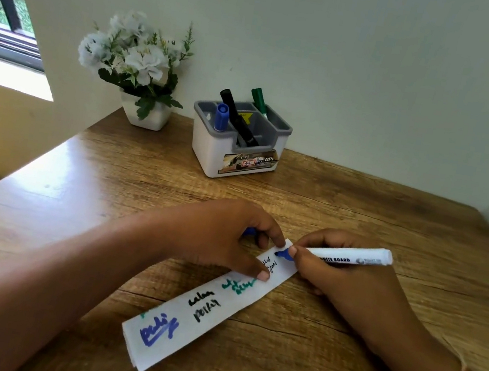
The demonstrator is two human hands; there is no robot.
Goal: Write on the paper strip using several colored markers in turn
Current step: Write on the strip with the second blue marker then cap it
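A long white paper strip [209, 309] lies diagonally on the wooden table [105, 194], carrying blue, black and green writing. My right hand [331, 277] grips an uncapped blue whiteboard marker [351, 257] with its blue tip touching the strip's far end. My left hand [222, 233] presses thumb and forefinger on the strip just beside the tip, and a blue cap [250, 231] shows tucked under its fingers.
A white and grey organiser [235, 154] at the back holds a blue marker [221, 117], a black marker [238, 118] and a green marker [259, 100]. A pot of white flowers [139, 70] stands to its left. Walls close the back and right.
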